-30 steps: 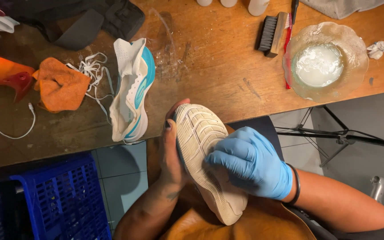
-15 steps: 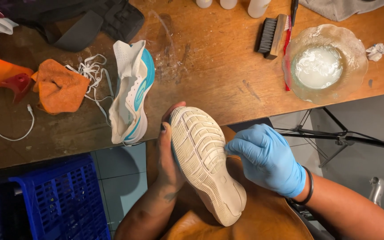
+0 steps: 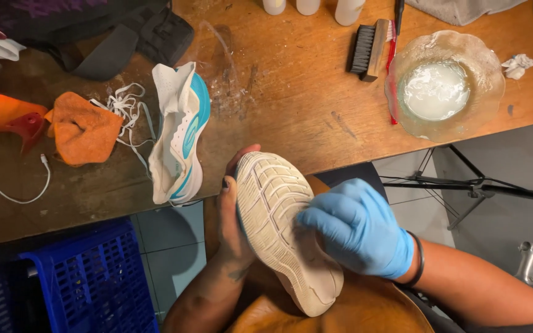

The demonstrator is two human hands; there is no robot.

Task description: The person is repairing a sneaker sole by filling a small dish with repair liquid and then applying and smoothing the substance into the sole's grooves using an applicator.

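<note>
Left hand (image 3: 232, 216) is cupping the upturned shoe (image 3: 285, 231) along its 9 o'clock edge, grip wrapped on the sidewall with the thumb hooked over the toe. The shoe is lying sole-up over the lap, just off the worktop (image 3: 291, 105) edge, toe pointing at 11 o'clock. Right hand (image 3: 359, 228), in a blue glove, is pressing its fingers together flat on the sole's midsection; whether anything is pinched under them, cannot tell.

Judging the rubbing step: working along the tread grooves, keeping the bare hand bracing the shoe so it isn't twisting, re-wetting from the glass bowl (image 3: 482, 92) at 1 o'clock.

Packages: three pale bottles (image 3: 306, 6) are standing at 12 o'clock, cut off by the frame, labels not showing. Blue plastic crate (image 3: 87, 283) is sitting at 8 o'clock. Second shoe (image 3: 177, 135), white and teal, is lying at 10 o'clock.
</note>
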